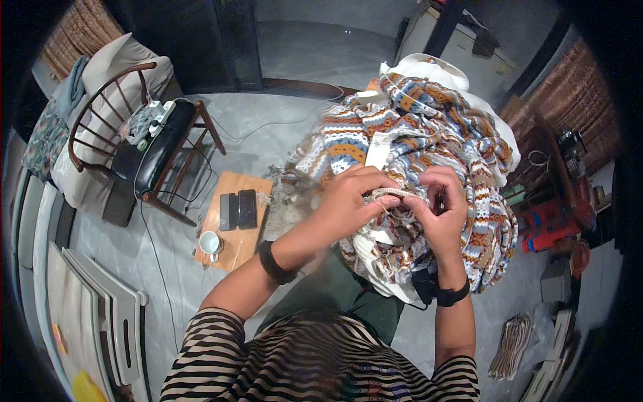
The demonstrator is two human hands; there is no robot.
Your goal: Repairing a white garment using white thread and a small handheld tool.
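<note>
A big heap of patterned knitted fabric (pixel 427 135) in white, orange, brown and blue lies before me, reaching to my lap. My left hand (pixel 346 201) pinches a cream ribbed knit edge (pixel 394 192) between thumb and fingers. From the other side my right hand (pixel 442 206) grips the same edge, its thumb pressed close to the left fingertips. A loose pale thread hangs by the left thumb. White ribbed bands (pixel 369 251) show in the folds below my hands. What lies inside the curled right fingers is partly hidden.
At left, a low wooden table (pixel 241 251) bears a phone in an open case (pixel 238 210) and a white mug (pixel 211 242). Beyond is a wooden chair (pixel 155 145) with a power strip (pixel 162 118); cables trail over the floor. A bundle of knitted strips (pixel 511 346) lies at right.
</note>
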